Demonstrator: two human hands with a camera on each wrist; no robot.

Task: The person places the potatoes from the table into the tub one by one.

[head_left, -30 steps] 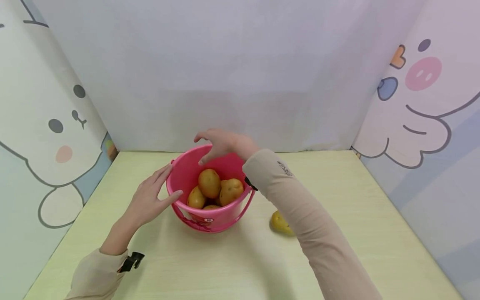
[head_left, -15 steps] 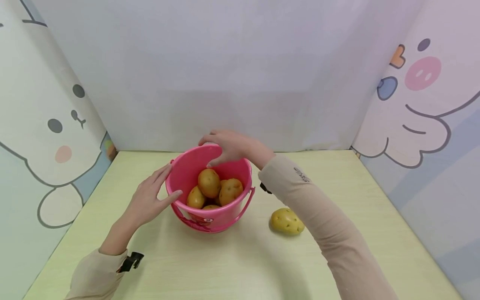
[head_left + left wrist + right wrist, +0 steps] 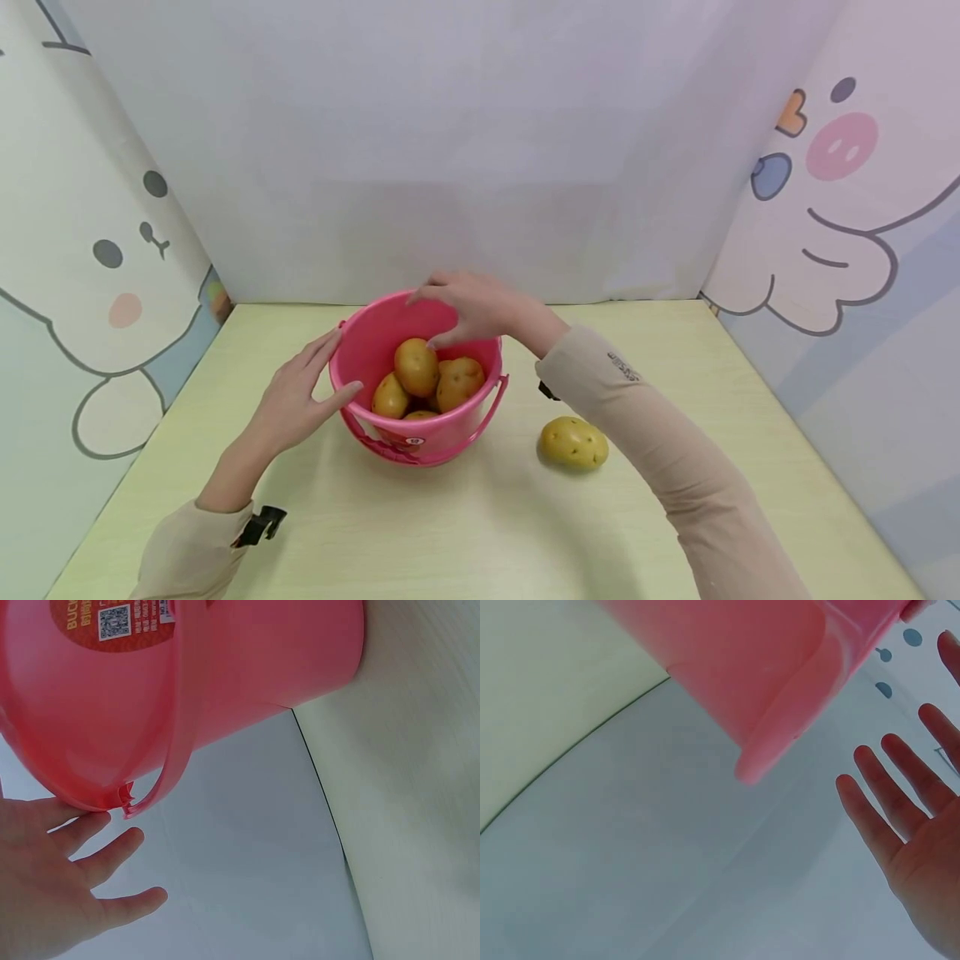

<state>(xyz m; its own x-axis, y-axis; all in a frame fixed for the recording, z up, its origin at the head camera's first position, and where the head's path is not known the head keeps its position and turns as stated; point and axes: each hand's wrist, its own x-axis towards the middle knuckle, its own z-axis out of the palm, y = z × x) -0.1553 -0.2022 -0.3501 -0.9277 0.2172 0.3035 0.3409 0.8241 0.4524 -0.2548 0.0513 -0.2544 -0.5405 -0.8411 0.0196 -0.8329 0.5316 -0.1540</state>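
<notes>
A pink bucket point(image 3: 465, 427) stands on the table with several potatoes point(image 3: 417, 367) in it. At its left rim rests my left hand point(image 3: 291, 407), the thumb reaching over the edge and the fingers along the outside. In the left wrist view these fingers are spread, the foremost ones right at the rim near the handle joint point(image 3: 129, 801). Over the bucket's far right side hovers my right hand point(image 3: 480, 308), its fingers spread and holding nothing. The right wrist view shows that palm point(image 3: 930, 855) beside the bucket wall point(image 3: 727, 652).
One lone potato point(image 3: 573, 443) lies on the pale table point(image 3: 420, 533), right of the bucket and close to the right sleeve point(image 3: 660, 425). The bucket's pink handle point(image 3: 491, 417) hangs down at the front. A white back wall point(image 3: 480, 167) and printed side panels enclose the table.
My right hand has shifted to the right and a little nearer over the bucket. Its sleeve has uncovered the lone potato. The left hand and the potatoes stay put.
</notes>
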